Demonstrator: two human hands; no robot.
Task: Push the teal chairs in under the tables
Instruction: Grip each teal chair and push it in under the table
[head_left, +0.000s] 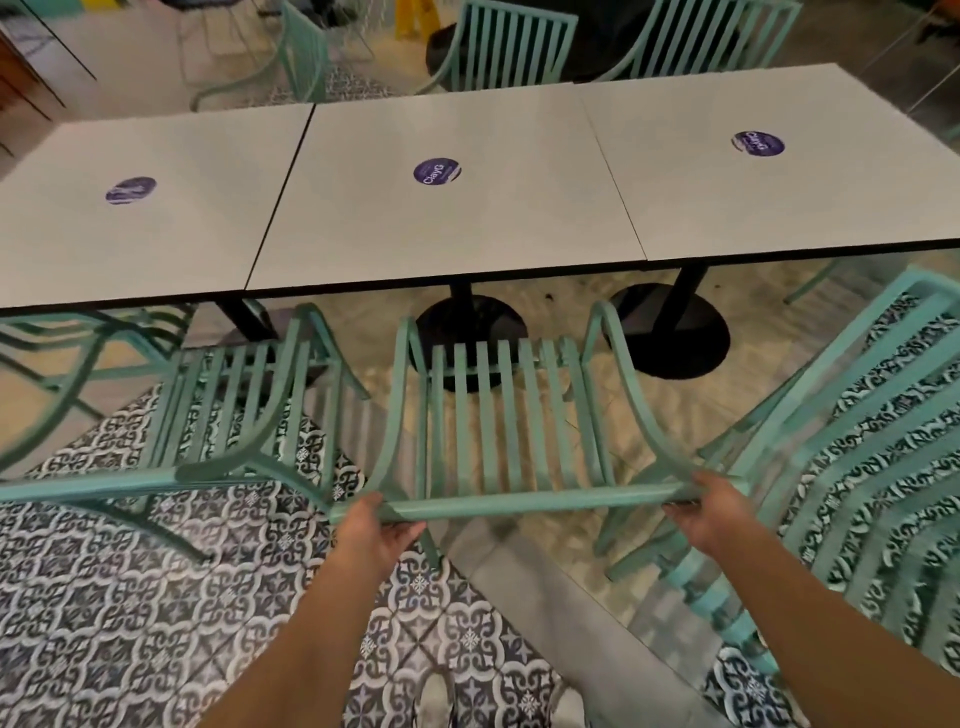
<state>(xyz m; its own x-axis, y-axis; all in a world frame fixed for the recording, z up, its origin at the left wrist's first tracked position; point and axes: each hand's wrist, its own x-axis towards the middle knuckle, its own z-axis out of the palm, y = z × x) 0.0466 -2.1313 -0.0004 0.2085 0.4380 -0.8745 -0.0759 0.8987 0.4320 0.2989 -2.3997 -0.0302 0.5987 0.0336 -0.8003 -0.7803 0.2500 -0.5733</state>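
Observation:
A teal slatted metal chair (511, 415) stands in front of the middle white table (447, 228), its seat front just short of the table's near edge. My left hand (371, 532) grips the left end of its top back rail. My right hand (709, 512) grips the right end of the same rail. A second teal chair (228, 415) stands to the left, its front near the left table (130, 234). A third teal chair (857, 467) stands at the right, angled away from the right table (753, 182).
Black pedestal bases (470, 332) sit under the tables. More teal chairs (511, 47) line the far side. Another teal chair (62, 353) is partly under the left table. Patterned tiles (130, 597) cover the floor where I stand. A yellow floor sign (415, 15) stands far back.

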